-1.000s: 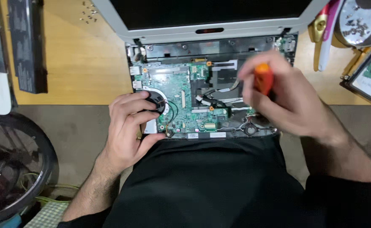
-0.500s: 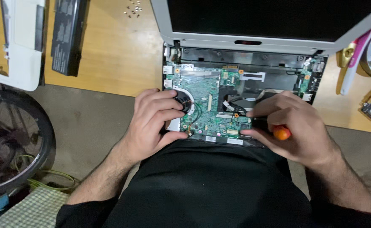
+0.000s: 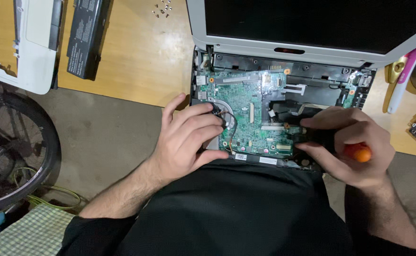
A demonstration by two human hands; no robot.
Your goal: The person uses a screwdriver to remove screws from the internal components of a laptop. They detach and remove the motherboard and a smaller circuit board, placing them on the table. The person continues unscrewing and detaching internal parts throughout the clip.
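While the opened laptop [image 3: 284, 95] sits at the front edge of the desk [image 3: 137, 61], its green circuit board [image 3: 250, 114] lies bare between the person's hands. On the board's lower right part, the right hand [image 3: 348, 147] has its fingers curled tight around a screwdriver with an orange handle [image 3: 358, 152], the tip hidden beneath the fingers. At the board's left side, the left hand [image 3: 189, 140] rests with fingers loosely bent over the round fan [image 3: 221, 115], holding nothing. Behind the board, the grey screen lid [image 3: 312, 23] stands tilted back. Farther left on the desk lie a black battery pack [image 3: 87, 35], a white casing panel [image 3: 32, 42] at the left edge, and a small cluster of loose screws [image 3: 163, 8] near the back.
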